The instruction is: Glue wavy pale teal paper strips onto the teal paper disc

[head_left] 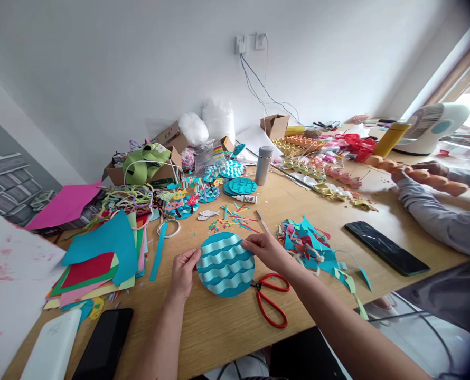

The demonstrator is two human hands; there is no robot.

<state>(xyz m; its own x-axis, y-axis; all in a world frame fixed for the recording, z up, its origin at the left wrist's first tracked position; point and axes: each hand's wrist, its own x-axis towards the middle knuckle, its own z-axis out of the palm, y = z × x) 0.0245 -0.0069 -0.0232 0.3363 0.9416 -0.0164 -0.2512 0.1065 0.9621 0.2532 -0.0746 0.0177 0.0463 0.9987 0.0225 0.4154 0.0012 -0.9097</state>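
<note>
A round paper disc (225, 264) with light and dark blue wavy stripes lies on the wooden table (227, 327) in front of me. My left hand (182, 272) pinches its left edge. At the disc's upper right edge, my right hand (263, 249) is closed on the rim. Red-handled scissors (270, 298) lie just right of the disc, under my right forearm.
A stack of coloured paper sheets (100, 258) lies to the left, blue paper scraps (312, 250) to the right. Two dark phones (385, 247) (104, 343) rest on the table. Another person's sleeve (436, 211) reaches in at right. Finished discs (241, 186), a grey bottle (263, 164) and boxes crowd the back.
</note>
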